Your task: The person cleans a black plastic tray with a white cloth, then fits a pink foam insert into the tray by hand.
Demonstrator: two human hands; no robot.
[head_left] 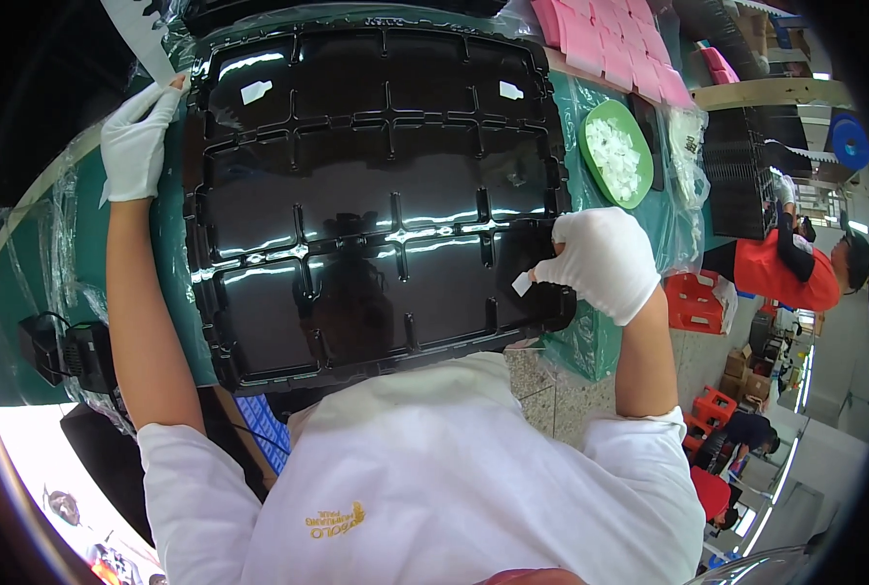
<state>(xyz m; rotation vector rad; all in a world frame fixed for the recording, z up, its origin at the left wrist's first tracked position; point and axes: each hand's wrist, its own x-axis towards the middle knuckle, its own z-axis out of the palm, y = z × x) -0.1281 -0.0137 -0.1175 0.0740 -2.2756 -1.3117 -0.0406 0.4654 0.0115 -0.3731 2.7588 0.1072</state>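
Black tray (347, 166): two white pieces (256, 92) lie in far row
Right hand (610, 261): pinches third piece (522, 284), seemingly not yet laid
Left hand (137, 146): at tray's left edge; grip I cannot tell

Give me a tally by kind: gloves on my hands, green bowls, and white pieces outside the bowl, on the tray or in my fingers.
Gloves: 2, left glove and right glove
Green bowl: 1
White pieces: 3, two on the tray, one held piece in your right fingers
Total: 6
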